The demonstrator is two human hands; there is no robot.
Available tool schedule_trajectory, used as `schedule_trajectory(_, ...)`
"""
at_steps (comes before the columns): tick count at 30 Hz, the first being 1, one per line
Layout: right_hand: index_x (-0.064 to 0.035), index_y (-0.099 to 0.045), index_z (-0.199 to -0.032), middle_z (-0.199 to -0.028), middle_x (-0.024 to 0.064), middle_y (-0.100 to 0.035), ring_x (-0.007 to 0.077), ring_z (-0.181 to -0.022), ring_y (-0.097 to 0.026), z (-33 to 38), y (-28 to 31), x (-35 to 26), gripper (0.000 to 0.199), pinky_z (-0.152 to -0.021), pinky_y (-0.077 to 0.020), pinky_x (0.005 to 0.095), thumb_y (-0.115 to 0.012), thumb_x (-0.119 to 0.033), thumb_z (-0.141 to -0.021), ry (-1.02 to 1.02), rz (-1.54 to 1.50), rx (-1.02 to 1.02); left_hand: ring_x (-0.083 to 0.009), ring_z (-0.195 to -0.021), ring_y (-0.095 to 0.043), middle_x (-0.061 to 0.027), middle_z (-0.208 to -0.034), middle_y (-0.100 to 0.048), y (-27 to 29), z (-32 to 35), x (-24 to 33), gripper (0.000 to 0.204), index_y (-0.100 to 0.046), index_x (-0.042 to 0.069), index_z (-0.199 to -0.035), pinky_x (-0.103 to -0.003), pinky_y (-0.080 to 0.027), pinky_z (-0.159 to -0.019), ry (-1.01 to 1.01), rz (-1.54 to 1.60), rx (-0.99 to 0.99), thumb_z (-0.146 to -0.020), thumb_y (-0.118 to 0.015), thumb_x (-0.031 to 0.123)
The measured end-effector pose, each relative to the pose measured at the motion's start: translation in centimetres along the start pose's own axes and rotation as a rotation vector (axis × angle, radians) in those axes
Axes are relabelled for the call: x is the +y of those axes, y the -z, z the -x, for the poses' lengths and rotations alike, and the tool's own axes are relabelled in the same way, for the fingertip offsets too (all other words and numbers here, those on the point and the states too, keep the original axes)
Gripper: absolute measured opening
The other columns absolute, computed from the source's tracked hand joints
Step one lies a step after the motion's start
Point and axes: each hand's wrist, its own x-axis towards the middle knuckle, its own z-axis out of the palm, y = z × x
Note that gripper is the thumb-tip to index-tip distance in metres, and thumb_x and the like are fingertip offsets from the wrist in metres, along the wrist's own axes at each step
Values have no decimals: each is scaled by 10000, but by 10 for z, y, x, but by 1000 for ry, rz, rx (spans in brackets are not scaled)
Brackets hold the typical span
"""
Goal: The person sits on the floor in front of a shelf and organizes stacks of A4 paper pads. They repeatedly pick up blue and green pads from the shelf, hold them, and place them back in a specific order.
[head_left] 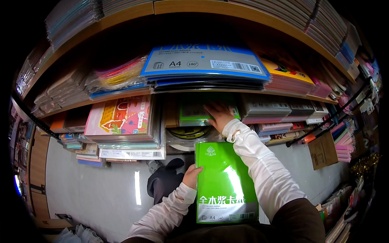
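A bright green pack of A4 card paper (225, 178) in a clear sleeve stands tilted in front of my body. My left hand (192, 177) grips its left edge, thumb on the front face and the other fingers hidden behind. On the lower shelf lies a stack of similar green packs (193, 112), partly in shadow. My right hand (220, 115) reaches over that stack, fingers spread along its top, thumb by the front edge. Nothing shows lifted in that hand.
Above, a shelf board (121, 94) holds blue card packs (194, 67) and a yellow pack (283, 69). Beside the green stack are pink illustrated packs (117, 117) and grey packs (265, 106). Round items in clear wrap (190, 133) sit below. A cardboard box (323, 152) stands at right.
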Motion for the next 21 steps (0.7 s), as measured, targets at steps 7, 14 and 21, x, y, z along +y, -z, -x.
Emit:
schedule_trajectory(7, -242, -347, -1274, -1338, 47, -293, 271, -1250, -222, 5, 0, -6, 528, -941, -209, 571, -539, -301, -785, -2, 18, 52, -189, -891, -544, -104, -986, -561, 2, -1, 0, 248, -498, -28, -1038, -287, -434, -776, 1, 9, -16, -824, -443, 85)
schedule_trajectory(14, -227, -346, -1272, -1341, 42, -291, 253, -1251, -224, 7, 4, -12, 508, -922, -203, 590, -514, -294, -797, -62, 87, 44, -190, -872, -553, -103, -978, -565, 1, -2, 1, 240, -502, -28, -1030, -283, -441, -760, 24, 38, -35, -828, -436, 82)
schedule_trajectory(21, -227, -351, -1268, -1339, 49, -296, 257, -1247, -234, 9, 3, -13, 500, -932, -184, 579, -504, -297, -798, -61, 95, 88, -171, -823, -563, -103, -927, -579, 0, -2, 1, 223, -493, -30, -1012, -263, -449, -727, 13, 63, -1, -814, -504, 74)
